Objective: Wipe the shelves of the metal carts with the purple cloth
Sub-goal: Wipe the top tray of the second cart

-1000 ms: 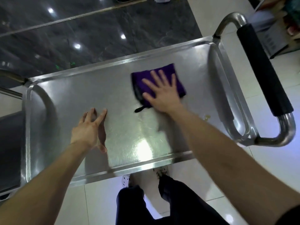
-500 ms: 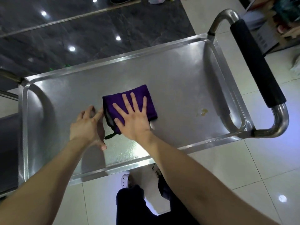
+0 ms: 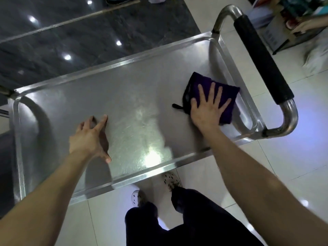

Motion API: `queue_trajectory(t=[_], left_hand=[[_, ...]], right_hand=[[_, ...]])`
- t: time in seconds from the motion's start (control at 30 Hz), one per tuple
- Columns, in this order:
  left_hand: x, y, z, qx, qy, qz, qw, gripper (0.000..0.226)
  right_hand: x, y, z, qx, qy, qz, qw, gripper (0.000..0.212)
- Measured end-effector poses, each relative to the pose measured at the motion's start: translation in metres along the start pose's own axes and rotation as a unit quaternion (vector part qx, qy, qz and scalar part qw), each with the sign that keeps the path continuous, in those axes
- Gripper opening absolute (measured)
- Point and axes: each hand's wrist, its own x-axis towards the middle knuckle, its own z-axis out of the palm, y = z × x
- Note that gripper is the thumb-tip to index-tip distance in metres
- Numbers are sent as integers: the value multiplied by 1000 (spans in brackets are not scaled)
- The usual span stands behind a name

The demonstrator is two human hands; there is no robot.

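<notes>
1. Steel cart shelf (image 3: 124, 103), tiled floor (image 3: 292, 157).
2. Purple cloth (image 3: 229, 96) lay at right end; right hand (image 3: 207, 110) pressed it, fingers spread.
3. Left hand (image 3: 88, 137) braced shelf, fingers apart.
4. Best: even pressure into corners.

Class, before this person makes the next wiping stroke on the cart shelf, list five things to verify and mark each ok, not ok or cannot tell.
1. The right hand lies flat on the purple cloth: ok.
2. The purple cloth is folded and lies on the shelf: ok.
3. The left hand is braced on the shelf, apart from the cloth: ok.
4. Room to wipe further toward the handle: not ok, the cloth is at that end's rim.
5. Shelf surface clean: cannot tell, glare hides it.
</notes>
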Motion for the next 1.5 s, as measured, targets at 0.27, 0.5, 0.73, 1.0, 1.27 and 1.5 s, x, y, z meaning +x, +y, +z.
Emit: queue_trajectory(t=[0.27,0.5,0.73,1.0,1.27,1.5], left_hand=[[0,-4,5,-8,-7,-9,1000,189],[3,-5,2,-33,1,6,999,187],[-13,7,-10,-40,7,-2,999,183],[-24,9,-14,-32,12,0,999,177],[-29,8,-19,-19,6,13,1000,177],[-29,73,-55,4,14,40,999,130]], right_hand=[[-146,-136,55,-62,-64,-404,910,63],[-29,17,7,-37,-42,-320,946,62],[-54,27,8,15,20,33,999,64],[-228,-119,75,23,-33,-343,938,62],[-141,47,21,-47,-48,-247,967,60],[-134,70,10,-61,-85,-73,992,67]])
